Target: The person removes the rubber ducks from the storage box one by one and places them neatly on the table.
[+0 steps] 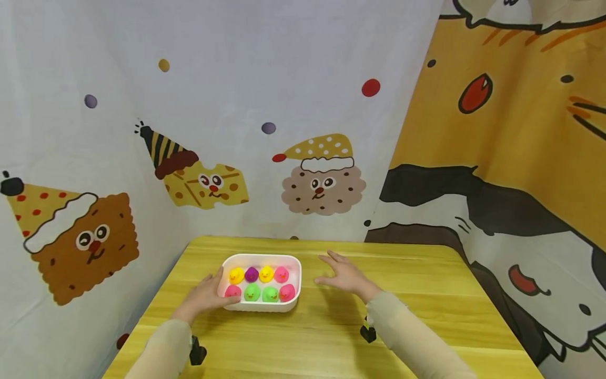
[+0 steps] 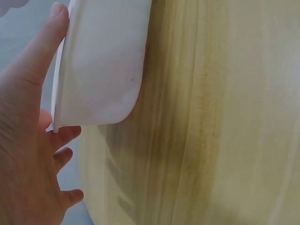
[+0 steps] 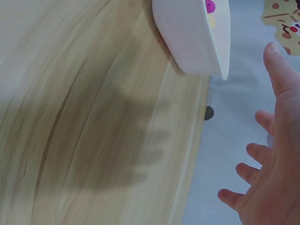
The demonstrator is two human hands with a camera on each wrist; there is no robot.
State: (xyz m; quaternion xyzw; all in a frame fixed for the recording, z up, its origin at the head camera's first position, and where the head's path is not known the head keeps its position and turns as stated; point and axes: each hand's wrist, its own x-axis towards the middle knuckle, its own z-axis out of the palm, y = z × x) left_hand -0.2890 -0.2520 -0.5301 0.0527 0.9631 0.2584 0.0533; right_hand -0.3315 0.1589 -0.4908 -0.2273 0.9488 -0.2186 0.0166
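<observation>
A white plastic tray (image 1: 265, 307) stands on the table, holding several small rubber ducks in two rows: yellow ducks (image 1: 266, 273), a purple duck (image 1: 251, 274), green ducks (image 1: 252, 292) and pink ducks (image 1: 286, 292). At the tray's left end is my left hand (image 1: 206, 296), its thumb along the near rim and its fingers spread by the left side. In the left wrist view the thumb (image 2: 51, 33) touches the rim. To the right of the tray and apart from it, my right hand (image 1: 347, 276) hovers with fingers spread, holding nothing.
The wooden table (image 1: 407, 305) extends on both sides of the tray. Behind and beside it hangs a pale cloth (image 1: 227, 79) printed with cartoon figures. Dark camera mounts (image 1: 198, 351) sit at the wrists.
</observation>
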